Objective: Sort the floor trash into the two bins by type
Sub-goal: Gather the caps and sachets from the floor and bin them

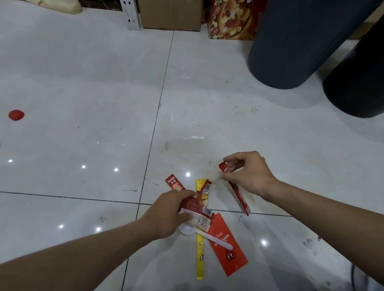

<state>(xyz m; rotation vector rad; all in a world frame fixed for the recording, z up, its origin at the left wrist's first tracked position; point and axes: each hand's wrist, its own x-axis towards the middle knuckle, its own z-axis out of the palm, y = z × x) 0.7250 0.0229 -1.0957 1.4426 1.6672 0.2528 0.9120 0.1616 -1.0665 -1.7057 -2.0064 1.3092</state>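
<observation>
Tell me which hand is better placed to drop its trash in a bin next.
Right, probably: the right hand pinches a red sachet on the side of the bins; the left hand, gripping wrappers, sits farther away.

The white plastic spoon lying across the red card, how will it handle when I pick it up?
Probably light and fairly stiff: the white plastic spoon looks thin and one-piece. Its smooth handle may slip. It rests across the yellow sachet strip and red paper card, so lifting may nudge them.
</observation>
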